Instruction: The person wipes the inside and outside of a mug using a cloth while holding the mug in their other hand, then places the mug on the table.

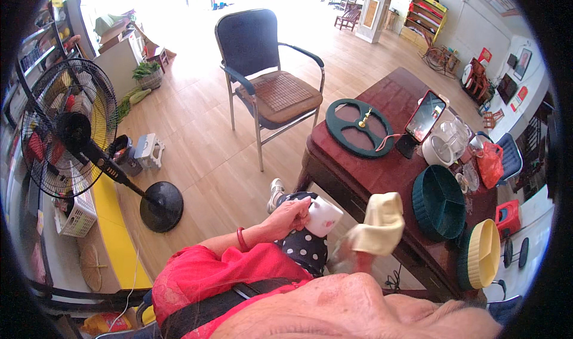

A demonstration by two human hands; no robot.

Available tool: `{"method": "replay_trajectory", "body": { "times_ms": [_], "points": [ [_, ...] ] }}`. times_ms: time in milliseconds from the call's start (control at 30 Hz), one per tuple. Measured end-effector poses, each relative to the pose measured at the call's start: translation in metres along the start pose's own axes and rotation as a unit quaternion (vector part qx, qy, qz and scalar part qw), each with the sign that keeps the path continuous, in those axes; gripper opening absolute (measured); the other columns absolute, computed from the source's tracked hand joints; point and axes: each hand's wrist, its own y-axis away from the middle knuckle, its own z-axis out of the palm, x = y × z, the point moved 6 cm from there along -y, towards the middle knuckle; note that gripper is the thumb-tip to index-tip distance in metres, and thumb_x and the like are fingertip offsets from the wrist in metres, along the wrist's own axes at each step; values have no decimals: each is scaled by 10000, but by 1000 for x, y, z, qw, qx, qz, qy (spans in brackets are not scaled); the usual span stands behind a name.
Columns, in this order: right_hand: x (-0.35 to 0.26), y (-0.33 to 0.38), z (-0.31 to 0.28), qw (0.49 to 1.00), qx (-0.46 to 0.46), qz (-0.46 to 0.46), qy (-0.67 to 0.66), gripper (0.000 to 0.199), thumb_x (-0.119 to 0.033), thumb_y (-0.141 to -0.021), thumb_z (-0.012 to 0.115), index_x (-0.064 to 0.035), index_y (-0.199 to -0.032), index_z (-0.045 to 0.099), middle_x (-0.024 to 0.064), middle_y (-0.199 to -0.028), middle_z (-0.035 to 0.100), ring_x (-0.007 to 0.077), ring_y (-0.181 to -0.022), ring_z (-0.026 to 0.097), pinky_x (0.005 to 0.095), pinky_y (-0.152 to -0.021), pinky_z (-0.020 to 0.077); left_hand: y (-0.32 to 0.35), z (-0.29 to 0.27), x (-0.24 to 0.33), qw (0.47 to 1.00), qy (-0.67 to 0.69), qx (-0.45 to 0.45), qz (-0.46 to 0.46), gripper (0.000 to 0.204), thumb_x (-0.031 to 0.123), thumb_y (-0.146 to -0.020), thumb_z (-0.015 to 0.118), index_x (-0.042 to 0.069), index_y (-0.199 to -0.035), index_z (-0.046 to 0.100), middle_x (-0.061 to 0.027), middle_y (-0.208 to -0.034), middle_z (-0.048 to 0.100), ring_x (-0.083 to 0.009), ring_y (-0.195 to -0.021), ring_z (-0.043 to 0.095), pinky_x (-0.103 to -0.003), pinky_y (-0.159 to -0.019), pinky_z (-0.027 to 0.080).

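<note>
You are holding the white cup [324, 216] in your left hand [290, 215] off the worktop [394, 172] edge while your right hand [346, 256], grip closed on the yellow cloth [379, 222], is wiping; a slip risks dropping it.

Your left hand [290, 215] grips a white cup [324, 216] with a smooth, glossy, ceramic-looking glaze, while just beside it your right hand [352, 256] bunches a pale yellow cloth [380, 222] — soft, matt and creased. Beyond the cloth, the dark red wooden table [394, 166] shows a polished, reflective finish, and on it the green divided tray [439, 202] and the yellow tray [480, 252] look like smooth moulded plastic. Past the table's far corner stands a chair [268, 70] — shiny metal tubing, dark matt upholstery, and a woven mat on the seat.
</note>
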Motion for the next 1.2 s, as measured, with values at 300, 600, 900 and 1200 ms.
{"method": "replay_trajectory", "body": {
  "times_ms": [300,600,900,1200],
  "points": [
    [14,43,86,854,-88,-284,427,1046,-201,-576,845,17,-1362,190,171,-1261,385,274,-1163,428,379,-972,385,11,20,2,983,-166,-7,76,377,360,-952,456,44,-801,596,61,-680,480,-34,-592,386,-201,-513,305],
    [-1,34,88,871,-78,-319,365,669,-283,-692,766,-56,-1215,417,93,-1081,543,224,-1017,540,336,-889,444,21,36,10,976,-188,-13,109,395,287,-957,430,38,-675,550,1,-632,506,-86,-588,422,-234,-537,324],
    [-29,10,113,952,-264,-45,-150,165,-224,-902,478,-92,-997,505,57,-958,542,149,-833,551,274,-718,462,16,28,9,989,1,-129,65,436,280,-909,462,102,-525,359,-33,-530,407,-144,-521,322,-287,-518,266],
    [2,31,90,967,-133,-167,140,177,-219,-899,488,-96,-1025,507,57,-983,544,157,-861,546,284,-744,454,5,-8,-33,978,200,-29,-48,379,485,-891,474,116,-885,560,-3,-773,576,-169,-808,549,-396,-790,435]
  ]
}}
